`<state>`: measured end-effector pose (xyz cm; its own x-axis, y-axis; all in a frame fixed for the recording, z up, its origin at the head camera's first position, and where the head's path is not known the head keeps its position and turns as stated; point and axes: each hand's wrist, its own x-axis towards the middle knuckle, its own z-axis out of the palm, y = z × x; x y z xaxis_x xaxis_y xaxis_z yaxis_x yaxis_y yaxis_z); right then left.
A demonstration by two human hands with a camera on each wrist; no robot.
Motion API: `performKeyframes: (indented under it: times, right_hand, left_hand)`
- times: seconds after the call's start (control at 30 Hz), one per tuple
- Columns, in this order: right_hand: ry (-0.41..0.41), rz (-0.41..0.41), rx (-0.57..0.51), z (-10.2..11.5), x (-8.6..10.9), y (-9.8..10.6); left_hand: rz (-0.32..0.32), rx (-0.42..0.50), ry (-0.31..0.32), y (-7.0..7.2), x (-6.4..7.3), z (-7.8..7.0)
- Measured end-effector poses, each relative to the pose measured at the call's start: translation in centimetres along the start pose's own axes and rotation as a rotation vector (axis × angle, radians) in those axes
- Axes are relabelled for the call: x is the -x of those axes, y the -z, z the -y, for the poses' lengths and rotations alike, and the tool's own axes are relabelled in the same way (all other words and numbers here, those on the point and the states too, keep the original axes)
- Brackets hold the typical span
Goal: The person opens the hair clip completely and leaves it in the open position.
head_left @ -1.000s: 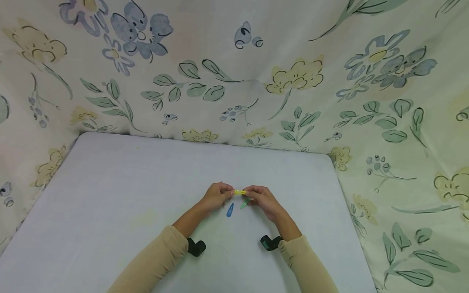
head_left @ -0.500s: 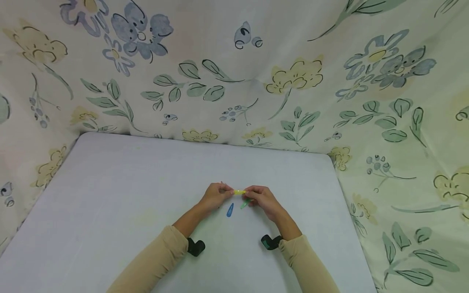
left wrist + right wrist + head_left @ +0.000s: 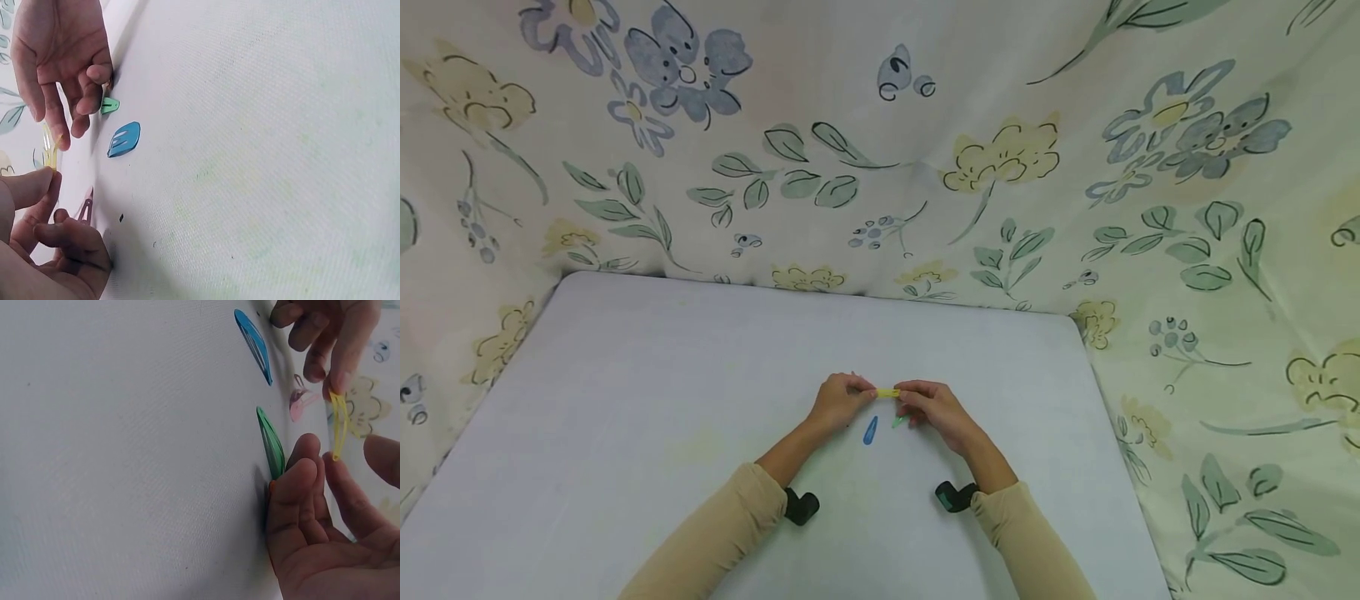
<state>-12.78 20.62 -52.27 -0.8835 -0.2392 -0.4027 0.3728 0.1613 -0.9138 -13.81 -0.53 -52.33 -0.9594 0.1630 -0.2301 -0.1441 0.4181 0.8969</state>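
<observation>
My left hand [image 3: 841, 402] pinches one end of a yellow snap hair clip [image 3: 887, 392] between thumb and index finger, above the table. At the clip's other end, the index fingertip of my right hand [image 3: 934, 408] touches it, while the right thumb stands apart from it in the right wrist view. The clip's two arms are spread in the left wrist view [image 3: 50, 150]. Below the hands lie a blue hair clip [image 3: 870, 430] and a green hair clip [image 3: 898, 422], the green one partly hidden by my right fingers.
A pink hair clip [image 3: 300, 406] and a darker pinkish one [image 3: 86, 209] lie near my left hand. Something orange [image 3: 272, 486] shows beneath my right hand. The white table [image 3: 662, 375] meets a floral cloth [image 3: 850, 100] at its back edge.
Both hands have stayed nearly in place, with the yellow clip shifting slightly left. My right fingers now cover more of the green clip.
</observation>
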Motion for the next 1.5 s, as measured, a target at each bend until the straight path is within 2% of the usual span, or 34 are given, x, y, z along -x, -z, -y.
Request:
performKeyframes:
  times: [0.2, 0.5, 0.77, 0.93, 1.23, 1.5]
  right_hand:
    - [-0.004, -0.025, -0.007, 0.1, 0.1, 0.0]
    - [-0.013, -0.016, -0.011, 0.2, 0.1, 0.1]
    - [0.002, 0.010, -0.003, 0.6, 0.5, 0.1]
    - [0.003, 0.021, -0.004, 0.3, 0.5, 0.2]
    - [-0.013, 0.020, 0.007, 0.3, 0.7, 0.2]
    - [-0.007, 0.027, 0.001, 0.1, 1.0, 0.3]
  left_hand:
    - [-0.034, -0.091, -0.053, 0.0, 0.2, -0.1]
    - [-0.051, -0.216, -0.059, -0.1, 0.1, 0.0]
    - [-0.046, -0.238, -0.086, 0.1, 0.2, 0.3]
    - [-0.014, -0.221, -0.130, 0.3, 0.1, 0.6]
    - [0.041, -0.214, -0.173, 0.9, 0.5, 0.8]
    - [0.062, -0.241, -0.166, 1.3, 0.9, 1.0]
